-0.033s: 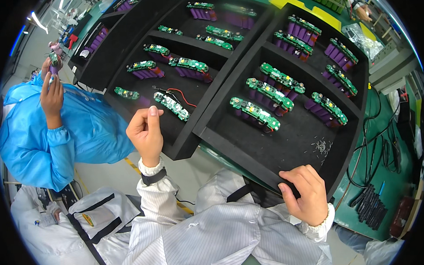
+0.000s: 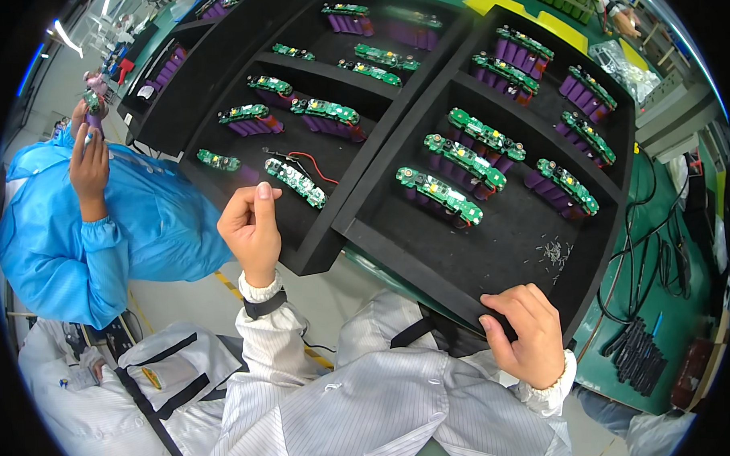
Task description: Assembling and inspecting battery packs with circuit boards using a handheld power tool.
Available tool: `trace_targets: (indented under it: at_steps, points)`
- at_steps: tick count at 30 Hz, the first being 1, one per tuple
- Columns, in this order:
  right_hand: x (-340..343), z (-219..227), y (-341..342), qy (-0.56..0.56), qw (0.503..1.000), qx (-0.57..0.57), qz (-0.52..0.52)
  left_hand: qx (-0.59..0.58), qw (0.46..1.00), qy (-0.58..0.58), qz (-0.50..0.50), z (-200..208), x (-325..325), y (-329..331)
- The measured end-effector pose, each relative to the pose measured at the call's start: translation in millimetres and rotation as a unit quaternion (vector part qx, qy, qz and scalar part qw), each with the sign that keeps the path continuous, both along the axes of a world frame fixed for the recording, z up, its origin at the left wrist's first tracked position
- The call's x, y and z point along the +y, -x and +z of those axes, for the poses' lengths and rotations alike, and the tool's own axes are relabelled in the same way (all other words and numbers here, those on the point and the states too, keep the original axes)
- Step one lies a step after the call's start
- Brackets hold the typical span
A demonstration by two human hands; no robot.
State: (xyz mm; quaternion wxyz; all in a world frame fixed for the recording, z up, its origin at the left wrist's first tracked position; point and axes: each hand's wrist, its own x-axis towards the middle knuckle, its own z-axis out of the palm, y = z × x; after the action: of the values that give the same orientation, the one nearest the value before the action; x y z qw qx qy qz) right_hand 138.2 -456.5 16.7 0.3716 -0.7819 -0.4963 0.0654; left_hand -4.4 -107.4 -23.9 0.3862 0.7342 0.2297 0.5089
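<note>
My left hand point(image 2: 252, 232) is closed, its fingers curled in and thumb pointing up, in front of the near wall of the left black tray point(image 2: 317, 244). Whatever its fingers may hold is hidden. Just beyond it lies a green circuit board point(image 2: 297, 183) with a red and a black wire. My right hand point(image 2: 529, 335) rests at the front rim of the right black tray point(image 2: 431, 275), thumb and forefinger apart, nothing seen between them. Battery packs with purple cells and green boards, such as one pack point(image 2: 438, 195), stand in both trays.
Small metal pins point(image 2: 553, 252) lie scattered in the right tray. Black cables point(image 2: 651, 250) and a bundle of black sticks point(image 2: 636, 357) are on the green table at right. A co-worker in blue point(image 2: 115, 212) holds a pack at left; another person in white point(image 2: 90, 406) sits nearer.
</note>
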Motion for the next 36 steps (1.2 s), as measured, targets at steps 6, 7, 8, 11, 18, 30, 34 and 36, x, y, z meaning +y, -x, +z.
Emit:
trace_targets:
  at_steps: [6,7,8,11,18,30,34,36]
  points:
    - [-3.1,0.9,1.4,-0.001,1.0,0.002,-0.001,0.0,1.0,0.0,0.002,-0.1,-3.2,0.3]
    - [-3.4,1.1,1.1,0.002,1.0,0.001,-0.001,0.0,1.0,0.0,0.002,-0.1,-3.1,-0.1]
    - [-3.6,1.1,0.8,0.005,1.0,0.0,-0.001,-0.002,1.0,0.001,0.0,-0.3,-3.3,-0.9]
    - [-2.7,0.8,-0.9,0.002,1.0,-0.002,-0.005,-0.004,1.0,0.006,-0.005,-1.7,-1.5,-5.3]
    - [15.1,-2.0,-4.7,-0.01,1.0,0.001,0.006,0.035,0.999,-0.01,0.012,-0.1,14.5,3.4]
    - [-14.0,-11.0,-15.7,0.17,0.982,0.04,0.077,0.019,0.999,0.002,-0.03,4.9,-16.9,1.1]
    - [-9.3,-6.2,-13.5,0.133,0.988,0.017,0.073,0.007,1.0,0.0,-0.016,5.2,-10.6,3.3]
    - [-8.2,-6.6,-7.7,0.097,0.993,0.008,0.06,0.007,1.0,0.005,-0.021,6.1,-6.8,-0.1]
